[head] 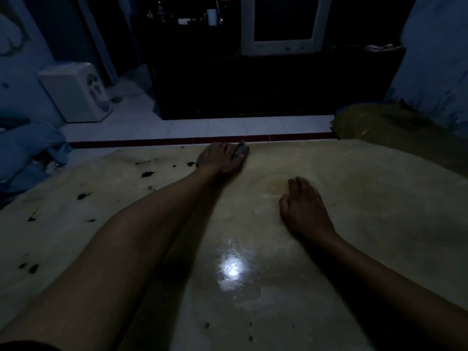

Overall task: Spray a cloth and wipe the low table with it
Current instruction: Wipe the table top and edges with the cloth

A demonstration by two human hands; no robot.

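I see my left hand (222, 158) stretched far out with the palm flattened on the grey cloth (240, 152), pressing it onto the low table (354, 198) right at the far edge, just short of the red strip of floor beyond. The fingers lie spread over the cloth rather than curled round it, so it is pinned, not gripped. The right hand (302, 206) rests on the table nearer to me and to the right of the cloth, fingers loosely bent, holding nothing (it looks like a brace for the reach).

What the next stroke turns on, I judge: the dark spots (147, 174) lie to the left of the cloth and run back toward me along the table's left side, so the left hand, already on the cloth, is the nearer one. The wet sheen (231, 271) sits well on my side of the cloth. No spray bottle is in view.
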